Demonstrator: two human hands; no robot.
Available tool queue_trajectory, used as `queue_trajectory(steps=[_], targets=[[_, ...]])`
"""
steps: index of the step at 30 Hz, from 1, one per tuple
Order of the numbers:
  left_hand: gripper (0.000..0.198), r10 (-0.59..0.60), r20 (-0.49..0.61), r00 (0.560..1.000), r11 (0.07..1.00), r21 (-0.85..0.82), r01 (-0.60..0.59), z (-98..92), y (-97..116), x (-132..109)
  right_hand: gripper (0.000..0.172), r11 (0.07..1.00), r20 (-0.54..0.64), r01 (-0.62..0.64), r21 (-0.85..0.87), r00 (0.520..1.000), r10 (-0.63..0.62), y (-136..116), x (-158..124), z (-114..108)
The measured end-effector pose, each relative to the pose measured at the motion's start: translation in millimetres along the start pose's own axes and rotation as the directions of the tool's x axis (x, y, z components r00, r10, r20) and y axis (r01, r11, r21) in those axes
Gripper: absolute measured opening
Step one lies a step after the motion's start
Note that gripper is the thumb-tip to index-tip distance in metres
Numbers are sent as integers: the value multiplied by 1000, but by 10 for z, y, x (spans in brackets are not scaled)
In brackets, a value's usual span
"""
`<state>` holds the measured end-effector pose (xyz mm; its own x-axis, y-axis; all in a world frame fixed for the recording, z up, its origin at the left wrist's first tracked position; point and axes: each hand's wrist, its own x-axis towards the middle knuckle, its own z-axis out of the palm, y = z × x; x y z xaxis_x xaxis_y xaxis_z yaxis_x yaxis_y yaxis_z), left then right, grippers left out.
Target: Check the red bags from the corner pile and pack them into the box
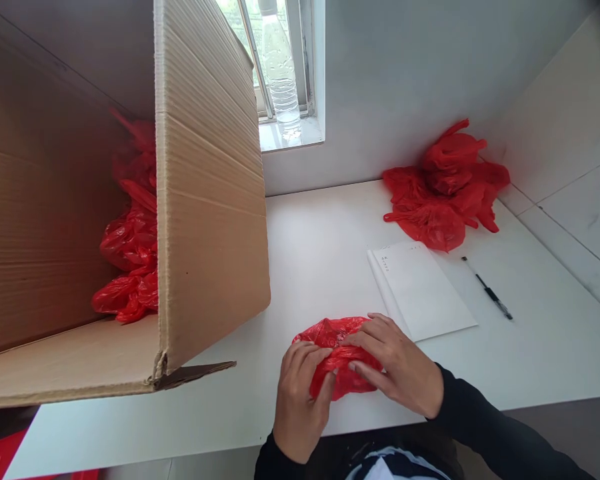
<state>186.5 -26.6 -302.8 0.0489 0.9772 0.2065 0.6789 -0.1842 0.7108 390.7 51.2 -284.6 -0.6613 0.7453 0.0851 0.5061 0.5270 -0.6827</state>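
Observation:
A crumpled red plastic bag (347, 383) lies on the white table near its front edge, with both hands on it. My left hand (303, 390) grips its left side, thumb and fingers bent around the bunched plastic. From the right, my right hand (393, 357) presses on the folds, its thumb below and its fingers above, closed on the plastic. Parts of the bag are hidden under the fingers.
A cardboard box (213, 187) on its side, with red bags (133, 240) inside, stands at the left. More red bags (445, 187) pile in the back right corner. Paper sheets (425, 293) and a pen (490, 290) lie at the right. A bottle (283, 87) stands on the windowsill.

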Motion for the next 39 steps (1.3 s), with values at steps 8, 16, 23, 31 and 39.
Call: queue_trajectory(steps=[8, 16, 23, 31, 39], targets=[[18, -365, -228, 903, 926, -190, 326, -139, 26, -107, 13, 919, -125, -296, 260, 933, 336, -19, -186, -267], [26, -595, -245, 765, 794, -324, 514, -188, 21, -134, 10, 836, -199, -408, 367, 843, 499, -33, -285, -283], [48, -262, -235, 936, 964, -109, 243, -160, 219, -91, 16, 925, -205, -305, 225, 914, 351, -121, -188, -246], [24, -219, -434, 874, 975, -69, 210, -309, 334, -130, 17, 865, -298, -364, 346, 831, 469, -67, -300, -352], [21, -497, -313, 809, 834, -431, 346, -433, 704, -191, 36, 971, -706, -75, 228, 674, 218, -623, -613, -512]])
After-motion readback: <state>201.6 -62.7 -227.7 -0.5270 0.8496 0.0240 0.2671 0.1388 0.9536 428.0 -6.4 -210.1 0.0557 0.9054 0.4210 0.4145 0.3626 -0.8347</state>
